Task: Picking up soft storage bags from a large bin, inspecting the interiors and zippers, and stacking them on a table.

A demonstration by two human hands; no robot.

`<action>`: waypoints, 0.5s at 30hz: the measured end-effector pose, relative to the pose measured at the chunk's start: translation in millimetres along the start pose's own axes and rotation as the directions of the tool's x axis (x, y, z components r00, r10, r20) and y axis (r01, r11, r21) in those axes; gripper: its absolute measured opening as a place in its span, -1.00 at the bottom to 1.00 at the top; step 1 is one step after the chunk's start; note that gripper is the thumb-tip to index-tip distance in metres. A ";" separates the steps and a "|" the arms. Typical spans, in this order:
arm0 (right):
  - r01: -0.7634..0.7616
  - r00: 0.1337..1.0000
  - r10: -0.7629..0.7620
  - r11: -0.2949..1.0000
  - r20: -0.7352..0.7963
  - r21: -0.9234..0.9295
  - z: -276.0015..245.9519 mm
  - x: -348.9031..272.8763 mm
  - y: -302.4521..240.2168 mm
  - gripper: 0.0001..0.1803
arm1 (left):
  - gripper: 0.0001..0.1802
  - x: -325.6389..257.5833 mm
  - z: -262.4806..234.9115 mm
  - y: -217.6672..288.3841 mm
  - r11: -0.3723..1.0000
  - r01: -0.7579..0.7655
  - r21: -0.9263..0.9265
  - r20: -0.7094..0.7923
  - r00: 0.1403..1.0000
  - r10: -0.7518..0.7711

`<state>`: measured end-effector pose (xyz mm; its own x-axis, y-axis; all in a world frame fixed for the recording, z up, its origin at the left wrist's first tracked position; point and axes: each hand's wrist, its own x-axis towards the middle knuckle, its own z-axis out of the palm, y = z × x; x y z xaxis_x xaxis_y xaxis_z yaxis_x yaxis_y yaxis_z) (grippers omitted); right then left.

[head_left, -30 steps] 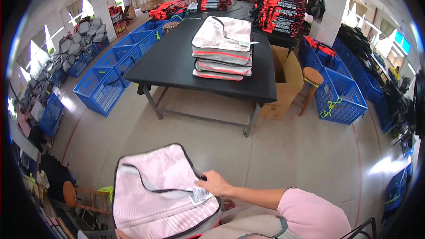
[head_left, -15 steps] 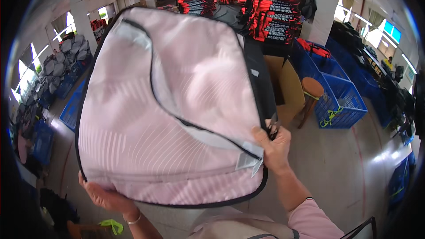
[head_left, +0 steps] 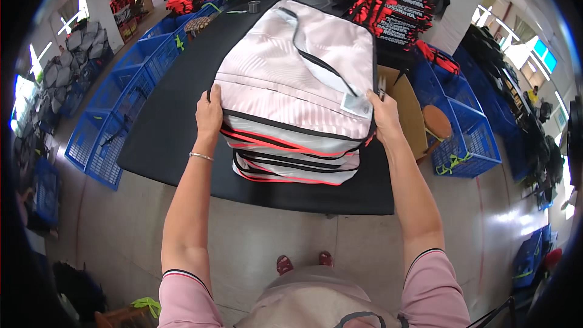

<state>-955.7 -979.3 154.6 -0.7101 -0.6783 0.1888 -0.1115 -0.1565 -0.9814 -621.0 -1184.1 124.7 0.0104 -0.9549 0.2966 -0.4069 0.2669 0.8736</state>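
Note:
A pale pink fabric panel [head_left: 273,67] with black-bound edges lies over a stack of similar sewn pieces [head_left: 297,167], whose white, black and red edges show at the front. A curved opening with black edging runs across the panel, and a small clear tag [head_left: 356,105] hangs at its lower end. My left hand [head_left: 209,111] is closed on the panel's near left corner. On the opposite side, my right hand [head_left: 385,112] pinches the right edge. A slim metal tool [head_left: 381,85], perhaps thread snips, sticks up from that same hand; its grip is hidden.
The black-topped table [head_left: 170,127] carries the stack. Red-and-black bags [head_left: 395,9] are piled at its far side. An open cardboard box [head_left: 404,100], a round wooden stool [head_left: 436,121] and blue crates [head_left: 464,136] stand to the right. More blue crates [head_left: 112,121] line the left.
The panel has gone from raised and tilted before me down onto the stack, farther away. Both hands moved forward with it, uncovering the table and stack.

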 end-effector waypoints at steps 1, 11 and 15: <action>-0.011 1.000 0.011 1.000 0.022 0.001 4.2 2.6 3.3 -0.70 | -0.33 -0.3 -0.2 -1.5 1.000 0.016 0.011 -0.014 1.000 -0.016; -0.172 0.977 0.129 0.949 0.170 0.264 -7.4 -16.5 1.2 -0.50 | -0.75 -152.3 -52.2 105.8 0.742 -0.670 0.013 -0.091 0.738 0.668; -0.073 0.997 0.048 0.869 0.064 0.489 0.7 -32.3 4.2 -0.51 | -0.71 -225.0 -76.3 185.3 0.578 -0.814 0.052 0.095 0.581 0.809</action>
<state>-932.8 -958.6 144.5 -0.6690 -0.7293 0.1432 0.2947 -0.4372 -0.8497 -629.0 -909.9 249.3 -0.4098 -0.3509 0.8420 -0.2909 0.9251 0.2440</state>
